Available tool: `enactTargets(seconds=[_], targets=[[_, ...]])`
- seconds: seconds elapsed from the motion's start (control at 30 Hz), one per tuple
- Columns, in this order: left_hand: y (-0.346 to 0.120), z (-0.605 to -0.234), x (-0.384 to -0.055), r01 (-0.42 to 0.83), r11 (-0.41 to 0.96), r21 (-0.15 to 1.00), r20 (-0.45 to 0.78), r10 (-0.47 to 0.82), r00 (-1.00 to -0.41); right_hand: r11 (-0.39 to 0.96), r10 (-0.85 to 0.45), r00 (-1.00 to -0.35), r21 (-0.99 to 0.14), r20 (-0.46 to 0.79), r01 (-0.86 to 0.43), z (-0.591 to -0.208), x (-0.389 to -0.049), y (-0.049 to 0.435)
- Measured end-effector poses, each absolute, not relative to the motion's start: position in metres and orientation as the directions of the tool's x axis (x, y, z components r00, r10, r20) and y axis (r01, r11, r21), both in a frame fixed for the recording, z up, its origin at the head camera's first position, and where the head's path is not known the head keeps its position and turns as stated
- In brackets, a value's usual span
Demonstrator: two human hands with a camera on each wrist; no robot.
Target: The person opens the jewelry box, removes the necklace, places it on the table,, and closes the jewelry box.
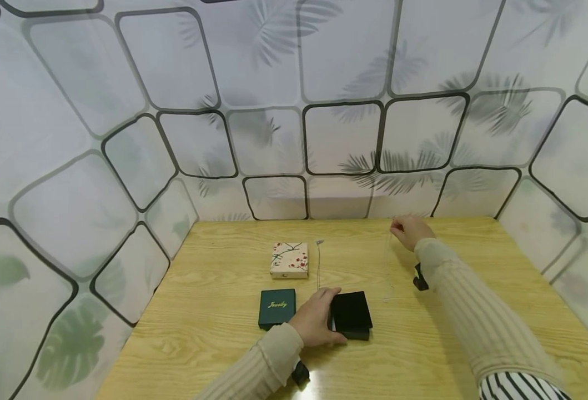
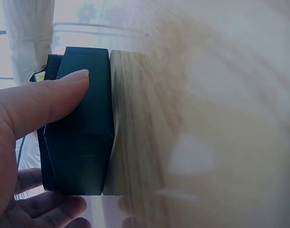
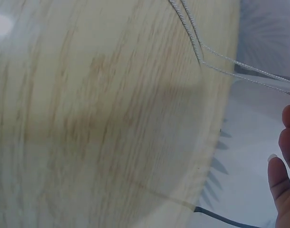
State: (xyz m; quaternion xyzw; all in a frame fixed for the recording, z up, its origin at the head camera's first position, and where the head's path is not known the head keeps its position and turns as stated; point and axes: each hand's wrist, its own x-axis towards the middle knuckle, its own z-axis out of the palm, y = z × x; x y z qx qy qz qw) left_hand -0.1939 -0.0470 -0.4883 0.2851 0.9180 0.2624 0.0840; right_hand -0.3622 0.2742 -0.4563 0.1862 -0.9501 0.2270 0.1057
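My left hand [image 1: 315,319] holds a small dark jewelry box [image 1: 351,312] by its left end, near the middle of the table. In the left wrist view the thumb lies along the box's dark green side [image 2: 85,114], with the fingers around the opposite side. Farther back on the right, my right hand [image 1: 411,230] pinches a thin silver chain necklace [image 1: 387,261] above the table. The chain hangs down from the fingertips, and its lower part lies on the wood. The right wrist view shows its two twisted strands [image 3: 218,56] running to the fingers.
Left of the dark box lies a green box [image 1: 277,307] with gold lettering. Behind it sits a cream box [image 1: 290,260] with a blossom print. Another silver chain [image 1: 318,261] lies straight beside that one. Patterned fabric walls [image 1: 341,139] border the wooden table [image 1: 214,278].
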Motion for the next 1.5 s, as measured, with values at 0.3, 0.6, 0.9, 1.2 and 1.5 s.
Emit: enactTargets(seconds=[0.3, 0.6, 0.9, 1.2, 1.5], targets=[[-0.047, -0.489, -0.195, 0.481, 0.69, 0.542, -0.008, 0.576, -0.817, 0.883, -0.212, -0.968, -0.398, 0.137, -0.25, -0.467, -0.371, 0.267], [-0.045, -0.489, -0.195, 0.487, 0.694, 0.53, -0.004, 0.576, -0.817, 0.869, -0.207, -0.977, -0.45, 0.046, -0.205, -0.481, -0.362, 0.273], [-0.046, -0.488, -0.195, 0.501, 0.689, 0.524, -0.001, 0.588, -0.809, 0.912, -0.101, -0.995, -0.398, 0.022, -0.101, -0.487, -0.364, 0.262], [-0.045, -0.488, -0.195, 0.511, 0.689, 0.515, 0.003, 0.594, -0.804, 0.903, -0.108, -0.994, -0.418, -0.004, -0.096, -0.485, -0.362, 0.266], [-0.046, -0.488, -0.196, 0.51, 0.688, 0.516, 0.0, 0.595, -0.803, 0.893, -0.121, -0.993, -0.435, 0.015, -0.116, -0.485, -0.361, 0.266]])
